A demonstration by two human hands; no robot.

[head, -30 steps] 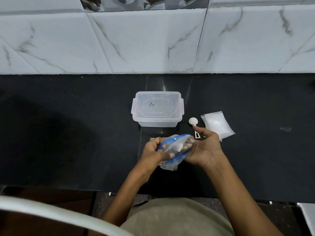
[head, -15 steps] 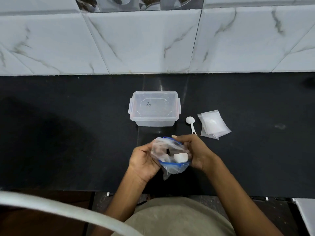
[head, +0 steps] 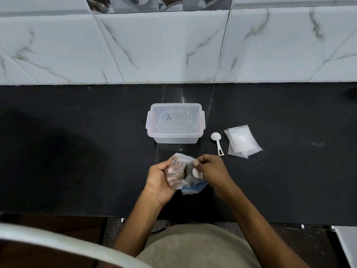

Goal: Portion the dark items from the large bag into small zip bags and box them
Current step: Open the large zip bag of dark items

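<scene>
The large bag (head: pixel 184 176), clear with a blue zip edge and dark items inside, is being held above the counter (head: pixel 77 151) near its front edge. It is being cupped in the left hand (head: pixel 160 176), grip curled around it, while its plastic is being pinched by the right hand (head: pixel 210 169). Behind are lying a lidded clear box (head: pixel 174 122), a white scoop (head: pixel 217 142) and small zip bags (head: pixel 242 142).

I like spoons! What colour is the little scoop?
White plastic scoop, head view.

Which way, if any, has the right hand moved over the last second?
Yes. The right hand has shifted left, off the handle tip of the white scoop, which it overlapped before, and now pinches the large bag.
</scene>
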